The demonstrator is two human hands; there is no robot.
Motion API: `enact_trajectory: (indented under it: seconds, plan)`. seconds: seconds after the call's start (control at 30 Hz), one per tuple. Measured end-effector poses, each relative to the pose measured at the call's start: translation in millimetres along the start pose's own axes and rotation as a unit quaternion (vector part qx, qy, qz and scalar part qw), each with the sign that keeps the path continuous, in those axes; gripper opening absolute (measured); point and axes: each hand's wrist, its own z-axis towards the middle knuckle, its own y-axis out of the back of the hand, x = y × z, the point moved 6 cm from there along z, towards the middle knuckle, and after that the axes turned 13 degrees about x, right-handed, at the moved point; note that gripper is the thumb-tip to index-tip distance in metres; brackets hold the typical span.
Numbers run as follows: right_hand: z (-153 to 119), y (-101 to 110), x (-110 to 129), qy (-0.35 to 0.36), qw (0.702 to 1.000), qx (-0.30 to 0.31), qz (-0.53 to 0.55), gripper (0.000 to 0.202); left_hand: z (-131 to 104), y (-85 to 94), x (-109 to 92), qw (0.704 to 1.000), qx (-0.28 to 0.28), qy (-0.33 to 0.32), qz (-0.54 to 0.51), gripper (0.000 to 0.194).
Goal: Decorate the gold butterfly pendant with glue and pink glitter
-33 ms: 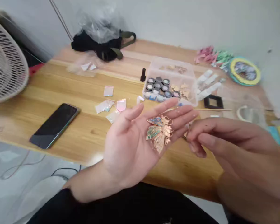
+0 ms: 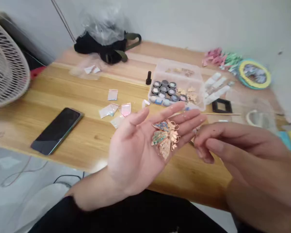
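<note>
My left hand (image 2: 135, 155) is held palm up over the table's front edge, its fingers stretched out. Lying on the palm and finger bases are gold-coloured butterfly ornaments (image 2: 166, 137), bunched together, with blue, green and pale pink-gold glittery wings and curled antennae. How many overlap there I cannot tell. Just right of the left fingertips, my right hand (image 2: 235, 149) is closed, thumb against bent fingers. Whatever it pinches, if anything, is hidden; a small glint shows by its fingertips. Behind the hands, a clear plastic box (image 2: 201, 77) contains small round pots (image 2: 164, 88) and gold-coloured pieces (image 2: 191, 96).
A phone (image 2: 57, 131) lies on the wooden table (image 2: 92, 136) at left, with small plastic sachets (image 2: 109, 110) nearby. A black bottle (image 2: 148, 78) stands beside the box. Farther right are a black square frame (image 2: 222, 106) and a round yellow-rimmed item (image 2: 254, 73). A fan (image 2: 7, 64) is far left.
</note>
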Motion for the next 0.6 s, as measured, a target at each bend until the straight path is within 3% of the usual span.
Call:
enact_trajectory:
  seconds: [0.17,0.6]
  plan:
    - [1,4,6,0.025,0.998,-0.023,-0.047,0.006,0,0.1,3,1.0,0.014,0.01,-0.004,0.059]
    - [-1,9,16,0.026,0.992,-0.041,-0.12,0.014,2,4.4,3,0.999,0.027,0.024,-0.023,0.05]
